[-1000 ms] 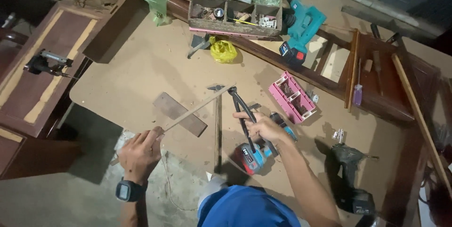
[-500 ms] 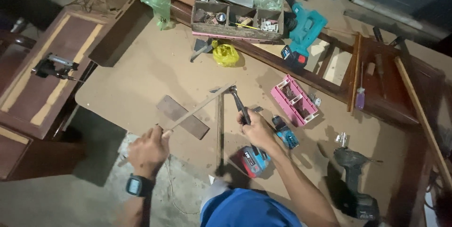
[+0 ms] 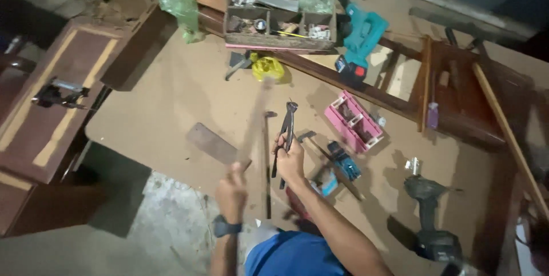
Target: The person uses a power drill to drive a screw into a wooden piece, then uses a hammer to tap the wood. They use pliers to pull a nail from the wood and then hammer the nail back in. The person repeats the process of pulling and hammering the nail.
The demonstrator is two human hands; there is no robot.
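Head view: looks down on a brown board surface (image 3: 189, 87) crowded with tools.
Left hand (image 3: 231, 187): fingers clamped round the handle of a hammer (image 3: 251, 121); the hammer is motion-blurred, its head up near the yellow bag (image 3: 267, 68).
Right hand (image 3: 290, 159): fingers wrapped on the handles of black pincers (image 3: 285, 133), nose pointing away from the body.
Strip: thin dark strip (image 3: 266, 164) lies just left of the right fingers, running toward the body.
Nearby: flat wood offcut (image 3: 213, 144) left of the left fingers; pink parts box (image 3: 353, 121) and blue drill (image 3: 343, 161) right of the right fingers; wooden tray (image 3: 278, 24) far beyond both.
Risk: I judge a swung hammer so close to the right fingers could land on them or glance off the pincers, since the blur suggests speed and the hands sit near together.
Change: half a second ago the hammer lay low and slanted across the surface; now it is raised and steeper. Right hand has kept its hold on the pincers.
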